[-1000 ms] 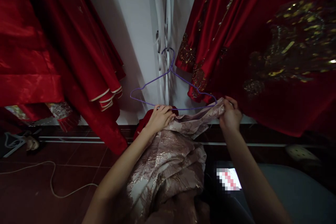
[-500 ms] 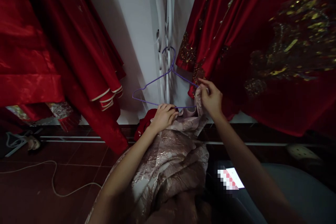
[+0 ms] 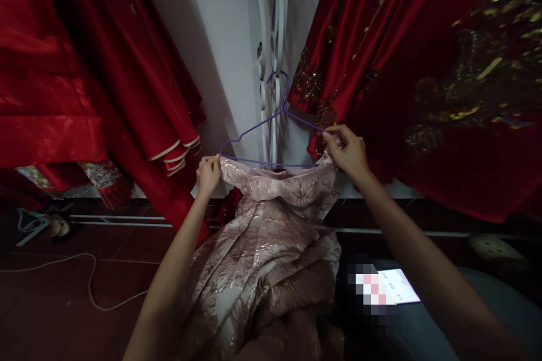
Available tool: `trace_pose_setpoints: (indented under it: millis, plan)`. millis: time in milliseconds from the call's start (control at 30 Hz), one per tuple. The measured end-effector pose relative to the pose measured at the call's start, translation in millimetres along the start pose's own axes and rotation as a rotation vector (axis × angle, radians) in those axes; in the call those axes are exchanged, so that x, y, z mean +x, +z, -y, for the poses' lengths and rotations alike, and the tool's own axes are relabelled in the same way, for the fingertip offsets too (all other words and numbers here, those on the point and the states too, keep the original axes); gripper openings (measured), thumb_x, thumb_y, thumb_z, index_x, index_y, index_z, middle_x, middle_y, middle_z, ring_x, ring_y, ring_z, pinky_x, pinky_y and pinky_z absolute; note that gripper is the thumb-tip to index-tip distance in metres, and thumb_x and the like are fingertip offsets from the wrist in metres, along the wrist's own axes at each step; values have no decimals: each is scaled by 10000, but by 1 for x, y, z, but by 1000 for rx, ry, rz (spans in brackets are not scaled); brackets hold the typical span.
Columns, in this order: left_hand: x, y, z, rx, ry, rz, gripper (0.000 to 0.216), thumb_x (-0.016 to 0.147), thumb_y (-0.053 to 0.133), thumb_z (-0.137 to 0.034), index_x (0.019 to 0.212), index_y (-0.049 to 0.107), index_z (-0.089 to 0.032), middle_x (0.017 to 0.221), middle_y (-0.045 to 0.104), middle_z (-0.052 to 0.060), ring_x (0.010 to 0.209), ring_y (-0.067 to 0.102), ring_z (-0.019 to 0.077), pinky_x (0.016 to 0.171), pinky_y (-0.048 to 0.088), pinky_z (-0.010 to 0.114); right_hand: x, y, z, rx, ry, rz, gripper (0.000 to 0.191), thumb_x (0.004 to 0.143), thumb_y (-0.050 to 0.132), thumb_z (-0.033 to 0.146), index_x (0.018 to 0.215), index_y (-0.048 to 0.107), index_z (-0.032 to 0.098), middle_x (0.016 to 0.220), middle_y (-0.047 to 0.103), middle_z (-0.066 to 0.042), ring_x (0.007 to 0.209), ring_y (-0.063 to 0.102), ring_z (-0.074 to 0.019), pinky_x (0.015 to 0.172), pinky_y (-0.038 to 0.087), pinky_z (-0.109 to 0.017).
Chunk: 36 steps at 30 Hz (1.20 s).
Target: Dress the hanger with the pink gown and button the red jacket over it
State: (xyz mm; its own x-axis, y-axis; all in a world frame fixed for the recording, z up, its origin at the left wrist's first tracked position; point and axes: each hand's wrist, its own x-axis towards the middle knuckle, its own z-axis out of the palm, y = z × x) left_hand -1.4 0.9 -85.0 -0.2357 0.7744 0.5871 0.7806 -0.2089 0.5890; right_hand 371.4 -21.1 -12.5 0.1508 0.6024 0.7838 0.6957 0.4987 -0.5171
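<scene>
A pink dress (image 3: 271,237) with a shiny gold pattern hangs down in front of me, its neckline stretched wide below a purple hanger (image 3: 254,125). The hanger's hook is on a white metal stand. My left hand (image 3: 209,174) is closed on the dress's left upper corner, right at the left tip of the hanger. At the other side, my right hand (image 3: 348,149) pinches the dress's right shoulder against the hanger's right end. The right end of the hanger is hidden by the fingers and cloth.
Red garments (image 3: 156,96) hang on the left, and red garments with gold sequins (image 3: 474,79) on the right. A lit phone (image 3: 400,286) lies on a dark seat (image 3: 474,287) at lower right. A white cable (image 3: 91,287) runs over the tiled floor.
My left hand has moved left from the middle of the neckline to the hanger's left tip, drawing the dress's edge out with it. The right hand stays at the right end.
</scene>
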Motion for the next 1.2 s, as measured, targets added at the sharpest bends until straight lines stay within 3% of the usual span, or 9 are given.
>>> trace_pose_setpoints:
  millis: [200,367,900,1033,1200]
  plan:
    - [0,7,25,-212,45,35,404,901,320,-435,871,623,-169,931,582,72,956,525,151,886,398,276,7,-7,2,39,32,-8,150,774,595,378,826,629,242,820,668,11,740,585,-151,752,432,-294]
    - [3,4,25,-183,80,23,398,897,327,-443,892,625,-180,992,580,64,987,526,142,894,394,258,9,-10,4,36,43,-8,160,757,618,386,821,636,240,812,672,9,740,589,-152,760,440,-299]
    - [7,-4,25,-270,146,80,399,892,345,-436,746,606,-172,820,622,53,829,553,160,781,405,282,12,-13,-4,-42,-82,15,265,803,528,482,871,636,250,842,688,-31,747,634,-204,711,473,-334]
    - [19,-7,10,-233,179,96,404,899,328,-432,759,606,-174,856,625,53,861,552,159,816,393,285,11,-10,-7,-2,-52,39,276,794,530,497,861,635,250,826,685,-28,738,633,-207,681,471,-326]
    - [46,-8,-46,-130,404,160,383,896,351,-434,817,634,-189,917,625,42,905,527,160,863,357,296,7,-3,-8,70,-18,81,249,797,536,472,843,627,244,829,676,-17,759,625,-193,693,466,-303]
